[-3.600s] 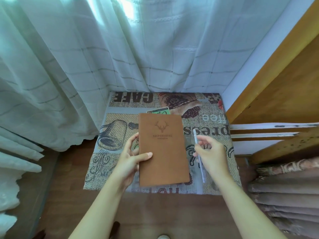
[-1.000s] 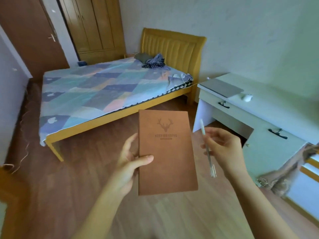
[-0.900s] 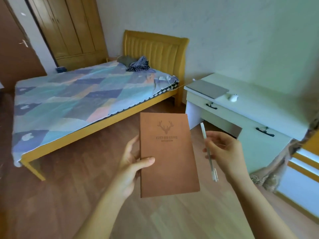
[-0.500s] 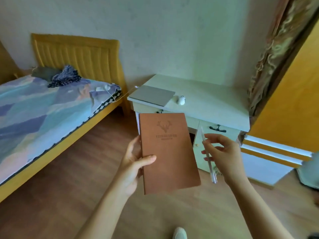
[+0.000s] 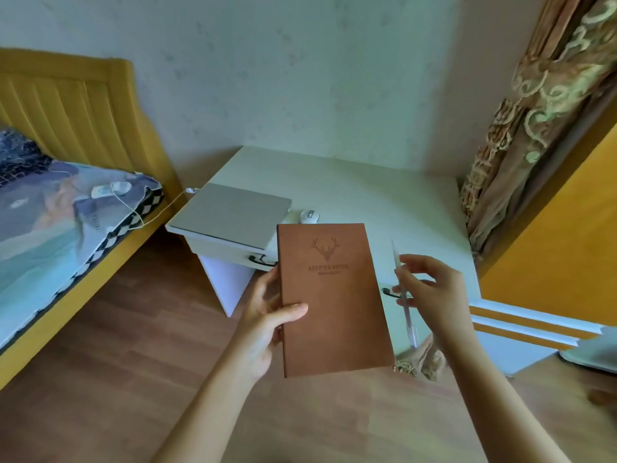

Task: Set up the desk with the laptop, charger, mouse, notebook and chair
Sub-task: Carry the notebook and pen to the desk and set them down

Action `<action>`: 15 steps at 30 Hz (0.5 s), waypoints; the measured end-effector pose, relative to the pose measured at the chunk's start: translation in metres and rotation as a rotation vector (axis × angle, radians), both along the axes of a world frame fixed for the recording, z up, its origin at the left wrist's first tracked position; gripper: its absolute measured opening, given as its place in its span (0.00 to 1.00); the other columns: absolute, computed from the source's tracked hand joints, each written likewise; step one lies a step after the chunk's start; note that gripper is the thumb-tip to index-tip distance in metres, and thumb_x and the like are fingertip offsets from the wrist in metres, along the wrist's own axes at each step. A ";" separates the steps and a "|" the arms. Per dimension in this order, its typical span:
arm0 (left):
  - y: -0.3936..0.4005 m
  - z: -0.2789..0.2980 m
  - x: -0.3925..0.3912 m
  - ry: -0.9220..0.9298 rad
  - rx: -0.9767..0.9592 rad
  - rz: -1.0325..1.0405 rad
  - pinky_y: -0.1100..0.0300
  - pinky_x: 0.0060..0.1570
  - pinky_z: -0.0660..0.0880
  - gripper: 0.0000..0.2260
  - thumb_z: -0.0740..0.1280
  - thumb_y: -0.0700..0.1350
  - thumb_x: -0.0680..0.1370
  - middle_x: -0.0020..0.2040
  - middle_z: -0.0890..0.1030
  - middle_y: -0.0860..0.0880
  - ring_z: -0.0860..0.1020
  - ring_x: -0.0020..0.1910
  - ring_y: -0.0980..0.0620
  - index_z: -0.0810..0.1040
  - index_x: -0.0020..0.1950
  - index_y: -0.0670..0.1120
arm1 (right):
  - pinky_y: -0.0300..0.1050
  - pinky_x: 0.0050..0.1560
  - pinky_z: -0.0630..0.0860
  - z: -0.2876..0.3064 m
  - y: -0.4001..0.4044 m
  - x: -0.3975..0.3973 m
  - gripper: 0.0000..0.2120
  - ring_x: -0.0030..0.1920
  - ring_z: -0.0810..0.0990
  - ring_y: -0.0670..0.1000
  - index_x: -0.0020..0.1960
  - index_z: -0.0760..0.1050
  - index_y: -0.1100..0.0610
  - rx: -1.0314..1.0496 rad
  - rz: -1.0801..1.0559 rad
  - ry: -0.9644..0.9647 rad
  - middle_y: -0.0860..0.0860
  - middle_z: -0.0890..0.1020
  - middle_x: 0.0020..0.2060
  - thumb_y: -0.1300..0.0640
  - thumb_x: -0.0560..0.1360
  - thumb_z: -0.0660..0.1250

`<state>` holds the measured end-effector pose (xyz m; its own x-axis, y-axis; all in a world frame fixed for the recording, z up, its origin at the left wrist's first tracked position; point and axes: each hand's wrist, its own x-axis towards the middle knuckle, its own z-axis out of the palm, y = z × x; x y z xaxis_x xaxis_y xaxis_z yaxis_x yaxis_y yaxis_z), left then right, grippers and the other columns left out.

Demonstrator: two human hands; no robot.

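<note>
My left hand (image 5: pixel 267 315) grips the left edge of a brown notebook (image 5: pixel 334 299) with a stamped deer head, held flat in front of me. In my right hand (image 5: pixel 430 292) is a clear pen (image 5: pixel 410 325), pointing down. Beyond them stands the white desk (image 5: pixel 367 195). A closed grey laptop (image 5: pixel 230 217) lies on its left end, with a white mouse (image 5: pixel 309 216) just to its right. A white charger (image 5: pixel 110 189) rests on the bed, its cable running to the laptop's back corner. No chair is in sight.
A yellow-framed bed (image 5: pixel 66 208) with a patchwork cover stands left of the desk. A patterned brown curtain (image 5: pixel 521 128) hangs at the desk's right end, beside an orange cabinet (image 5: pixel 567 235). Wooden floor (image 5: pixel 117 362) lies between me and the desk.
I have turned from the small table by the window, past the bed, and come closer to the white desk. Notebook and pen stay in my hands as before.
</note>
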<state>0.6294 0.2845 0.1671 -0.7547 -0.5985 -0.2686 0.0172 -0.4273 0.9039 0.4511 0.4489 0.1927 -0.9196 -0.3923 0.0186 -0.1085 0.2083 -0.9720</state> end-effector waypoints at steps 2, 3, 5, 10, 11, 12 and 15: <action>-0.028 -0.008 -0.037 -0.016 0.007 -0.030 0.49 0.53 0.76 0.34 0.74 0.34 0.64 0.57 0.83 0.45 0.81 0.57 0.42 0.72 0.66 0.56 | 0.44 0.32 0.81 -0.012 -0.024 -0.032 0.08 0.34 0.84 0.52 0.53 0.79 0.58 0.020 -0.035 -0.004 0.52 0.81 0.41 0.65 0.75 0.66; -0.043 -0.012 -0.057 -0.030 0.010 -0.048 0.50 0.52 0.77 0.34 0.74 0.33 0.64 0.56 0.83 0.45 0.81 0.55 0.43 0.72 0.66 0.55 | 0.45 0.33 0.81 -0.019 -0.036 -0.048 0.09 0.34 0.84 0.52 0.53 0.79 0.58 0.033 -0.058 -0.009 0.52 0.81 0.41 0.65 0.74 0.66; -0.072 -0.023 -0.099 -0.059 0.018 -0.093 0.54 0.47 0.77 0.32 0.73 0.30 0.67 0.51 0.85 0.43 0.83 0.50 0.45 0.72 0.66 0.56 | 0.51 0.35 0.83 -0.035 -0.062 -0.082 0.10 0.35 0.84 0.53 0.53 0.79 0.57 0.062 -0.111 -0.025 0.51 0.81 0.41 0.64 0.74 0.65; -0.137 -0.061 -0.204 -0.144 0.089 -0.242 0.54 0.47 0.77 0.30 0.70 0.30 0.71 0.53 0.84 0.41 0.82 0.51 0.45 0.71 0.66 0.57 | 0.52 0.36 0.82 -0.078 -0.117 -0.165 0.13 0.35 0.84 0.55 0.57 0.78 0.56 0.160 -0.213 -0.057 0.51 0.82 0.40 0.65 0.74 0.63; -0.147 -0.069 -0.222 -0.168 0.101 -0.266 0.54 0.47 0.77 0.30 0.71 0.31 0.71 0.54 0.84 0.43 0.82 0.52 0.45 0.70 0.66 0.57 | 0.50 0.35 0.82 -0.086 -0.125 -0.180 0.13 0.35 0.84 0.54 0.57 0.78 0.56 0.177 -0.228 -0.064 0.51 0.81 0.40 0.65 0.74 0.63; -0.156 -0.075 -0.240 -0.190 0.111 -0.293 0.55 0.46 0.77 0.30 0.71 0.31 0.71 0.54 0.84 0.44 0.82 0.53 0.45 0.70 0.66 0.58 | 0.49 0.34 0.82 -0.094 -0.133 -0.194 0.14 0.35 0.84 0.54 0.57 0.78 0.56 0.193 -0.243 -0.071 0.51 0.81 0.39 0.65 0.74 0.63; -0.179 -0.098 -0.286 -0.256 0.129 -0.360 0.55 0.46 0.75 0.30 0.72 0.33 0.72 0.54 0.84 0.47 0.82 0.55 0.46 0.70 0.65 0.61 | 0.45 0.32 0.81 -0.119 -0.151 -0.230 0.13 0.36 0.84 0.54 0.56 0.77 0.55 0.262 -0.293 -0.105 0.50 0.81 0.38 0.65 0.75 0.62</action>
